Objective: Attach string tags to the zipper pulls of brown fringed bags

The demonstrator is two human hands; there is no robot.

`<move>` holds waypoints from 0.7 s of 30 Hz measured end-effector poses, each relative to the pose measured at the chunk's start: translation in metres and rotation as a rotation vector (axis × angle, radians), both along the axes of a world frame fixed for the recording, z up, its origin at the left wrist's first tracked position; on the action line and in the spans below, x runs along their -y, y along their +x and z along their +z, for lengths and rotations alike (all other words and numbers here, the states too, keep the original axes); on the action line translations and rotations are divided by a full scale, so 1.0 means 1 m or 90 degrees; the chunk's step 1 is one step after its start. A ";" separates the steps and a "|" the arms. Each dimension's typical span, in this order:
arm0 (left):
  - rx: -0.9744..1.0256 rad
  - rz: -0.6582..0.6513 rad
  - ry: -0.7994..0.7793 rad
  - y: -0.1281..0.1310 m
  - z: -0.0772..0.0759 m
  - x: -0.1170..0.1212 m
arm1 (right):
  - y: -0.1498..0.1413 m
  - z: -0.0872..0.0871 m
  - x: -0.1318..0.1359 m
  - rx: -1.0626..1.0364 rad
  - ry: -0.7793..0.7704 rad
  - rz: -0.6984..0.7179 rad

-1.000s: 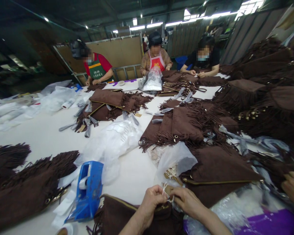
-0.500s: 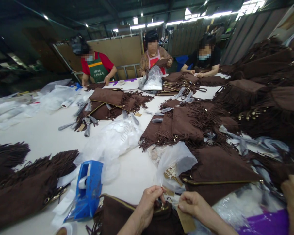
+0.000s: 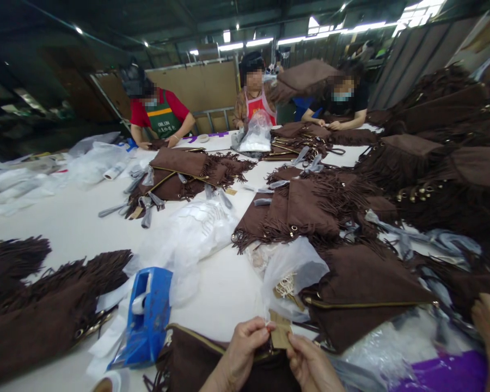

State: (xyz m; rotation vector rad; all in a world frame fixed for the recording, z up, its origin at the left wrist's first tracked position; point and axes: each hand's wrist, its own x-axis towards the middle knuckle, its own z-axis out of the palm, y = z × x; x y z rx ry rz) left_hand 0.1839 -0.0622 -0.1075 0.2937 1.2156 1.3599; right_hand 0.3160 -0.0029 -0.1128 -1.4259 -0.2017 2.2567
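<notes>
Your right hand (image 3: 310, 360) has the tan tag (image 3: 281, 336) pinched, thumb and finger closed on its lower edge. Your left hand (image 3: 245, 344) has fingertips at the tag's left edge; can't tell whether they're closed on anything. Tag is over the zipped edge of the dark brown fringed bag (image 3: 202, 363), on the white table (image 3: 224, 286). Blue tape dispenser (image 3: 149, 321) left of that; plastic pouch (image 3: 300, 264) with white strings (image 3: 286, 284) just beyond the tag.
</notes>
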 end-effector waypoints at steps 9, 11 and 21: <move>-0.205 -0.219 0.161 -0.010 -0.001 0.011 | -0.007 0.005 0.001 0.010 -0.003 -0.062; -0.239 -0.222 0.156 -0.010 0.002 0.012 | -0.006 0.004 0.003 0.014 0.012 -0.050; -0.079 -0.094 0.041 0.001 0.007 0.005 | -0.001 -0.001 0.008 0.091 0.228 0.163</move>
